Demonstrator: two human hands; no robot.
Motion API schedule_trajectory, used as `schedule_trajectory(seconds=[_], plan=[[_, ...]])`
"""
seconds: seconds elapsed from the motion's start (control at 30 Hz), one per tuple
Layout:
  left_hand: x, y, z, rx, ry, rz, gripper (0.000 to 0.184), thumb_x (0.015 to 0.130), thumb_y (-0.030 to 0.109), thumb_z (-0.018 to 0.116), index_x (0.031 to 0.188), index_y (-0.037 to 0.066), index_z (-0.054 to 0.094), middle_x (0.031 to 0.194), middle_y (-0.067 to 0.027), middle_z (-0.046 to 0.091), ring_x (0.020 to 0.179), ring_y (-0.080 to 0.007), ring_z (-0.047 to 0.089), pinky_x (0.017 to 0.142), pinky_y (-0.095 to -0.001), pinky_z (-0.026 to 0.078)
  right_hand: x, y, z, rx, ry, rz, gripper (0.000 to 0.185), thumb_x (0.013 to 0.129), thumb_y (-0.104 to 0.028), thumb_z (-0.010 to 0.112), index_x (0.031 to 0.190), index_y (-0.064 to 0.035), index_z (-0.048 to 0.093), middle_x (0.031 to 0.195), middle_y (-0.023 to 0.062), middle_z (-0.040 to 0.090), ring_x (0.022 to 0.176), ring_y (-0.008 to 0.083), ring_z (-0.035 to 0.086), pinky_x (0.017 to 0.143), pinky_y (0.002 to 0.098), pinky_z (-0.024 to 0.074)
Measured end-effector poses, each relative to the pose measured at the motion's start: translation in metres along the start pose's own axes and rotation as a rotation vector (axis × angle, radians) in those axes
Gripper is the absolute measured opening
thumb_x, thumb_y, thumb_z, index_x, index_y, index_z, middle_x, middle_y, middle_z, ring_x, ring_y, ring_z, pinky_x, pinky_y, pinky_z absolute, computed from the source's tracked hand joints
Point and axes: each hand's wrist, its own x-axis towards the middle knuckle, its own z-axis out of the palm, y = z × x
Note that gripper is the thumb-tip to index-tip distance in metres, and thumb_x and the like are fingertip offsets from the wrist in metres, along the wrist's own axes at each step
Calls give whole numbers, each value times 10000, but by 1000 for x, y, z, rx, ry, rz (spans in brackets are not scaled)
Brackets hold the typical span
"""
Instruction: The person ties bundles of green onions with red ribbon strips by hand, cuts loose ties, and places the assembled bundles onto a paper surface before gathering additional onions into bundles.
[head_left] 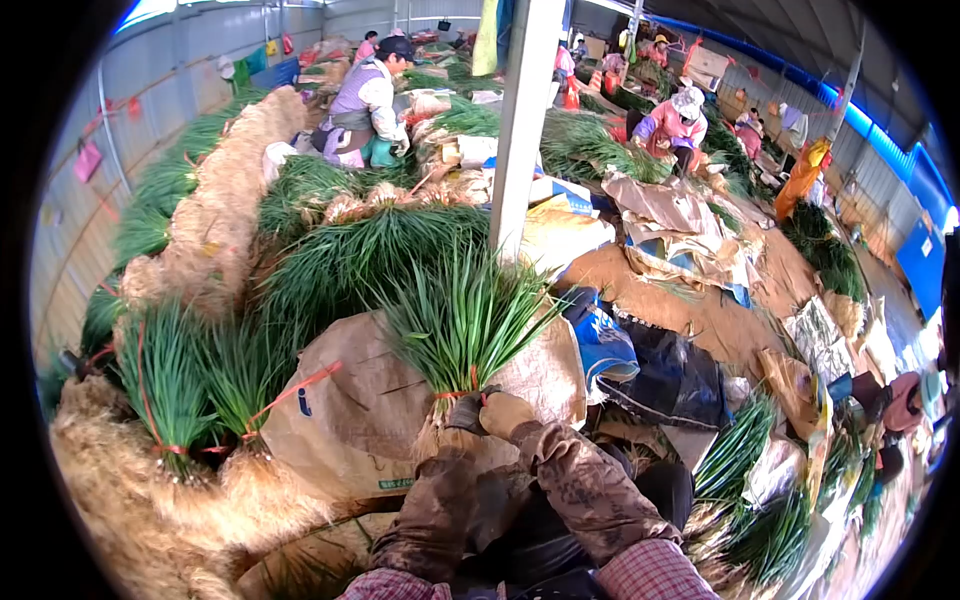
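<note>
Green, slim and blade-like, the leaves of the green onion bundle (467, 315) fan out above a red-orange band (455, 394), with pale stem ends and roots below it. The bundle is over the tan sack (350, 390), near the middle of that sack. Its leaf tips point up and away from the person, past the sack's far edge, and its root end faces the person; the long axis runs from the hands outward, leaning slightly right.

At the band, the left hand (464, 412) and the right hand (507, 413) meet over the sack. Their fingers are bunched together there; I cannot tell whether they pinch the band or only press on the stems.

Just right of the sack lies a blue bag (606, 345), and beyond that bag, farther right of the sack, black plastic (672, 370); what either holds is hidden. Left of the sack stand more banded bundles (165, 380), roots down on a pale root heap (150, 500). Beyond the sack's far edge spreads a large pile of green leaves (375, 245).
</note>
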Motion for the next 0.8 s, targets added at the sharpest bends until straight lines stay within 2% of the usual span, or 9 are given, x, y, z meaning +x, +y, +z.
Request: schedule_trajectory(seconds=[0.13,0.23,0.37,0.4,0.5,0.6,0.67,0.77,0.8], plan=[[12,-8,10,-67,11,-47,370,788,252,637,1109,85,564,1060,-100,624,1013,-252,571,884,-374,444,-19,-12,-15,-74,55,-52,269,805,-226,513,719,-43,689,767,172,662,725,305,659,573,439,520],[9,-12,11,-109,16,-62,384,771,247,651,1106,81,564,1058,-114,622,1009,-266,573,876,-376,448,-34,-27,-26,-52,83,-25,248,796,-215,521,731,-46,690,728,163,659,666,323,654,565,437,521],[11,-21,14,-144,18,-59,404,749,240,671,1101,75,565,1055,-132,619,1003,-284,575,866,-379,452,-56,-41,-39,-76,-3,-127,249,803,-238,528,766,-45,680,740,168,661,688,338,654,597,445,524],[9,-23,13,-153,20,-60,409,743,238,675,1100,73,565,1054,-137,618,1001,-289,575,863,-380,453,-52,-39,-31,-48,6,-59,264,808,-263,527,798,-43,674,746,177,657,701,365,647,631,455,521],[8,-30,19,-181,-4,-45,424,726,233,690,1097,69,565,1052,-151,616,996,-302,577,855,-383,457,-53,-45,-38,121,15,99,265,805,-251,529,824,-21,659,763,204,644,748,388,632,694,448,510],[-4,-35,22,-224,-38,-38,439,710,227,704,1094,65,566,1049,-165,614,992,-316,578,848,-385,460,-47,-33,-47,330,140,-2,278,858,-249,480,835,-42,665,820,202,644,797,397,612,752,445,488],[-16,-32,19,-321,57,-131,450,698,224,714,1091,62,566,1048,-174,612,989,-325,579,843,-386,462,-40,-22,-45,485,223,3,225,807,-184,516,846,-2,643,796,221,631,791,391,603,737,413,481],[-21,-5,10,-406,483,-454,484,732,203,671,1175,78,521,1144,-191,568,1012,-328,564,854,-406,458,-36,-21,-50,645,248,2,188,755,-119,527,826,8,645,765,211,628,747,359,609,704,381,474],[-10,-6,0,-127,305,-460,677,705,321,709,1281,82,445,1238,-238,494,1114,-384,499,903,-465,419,-36,-21,-51,703,222,-19,184,755,-119,528,817,6,649,758,208,627,739,351,612,700,379,476]])
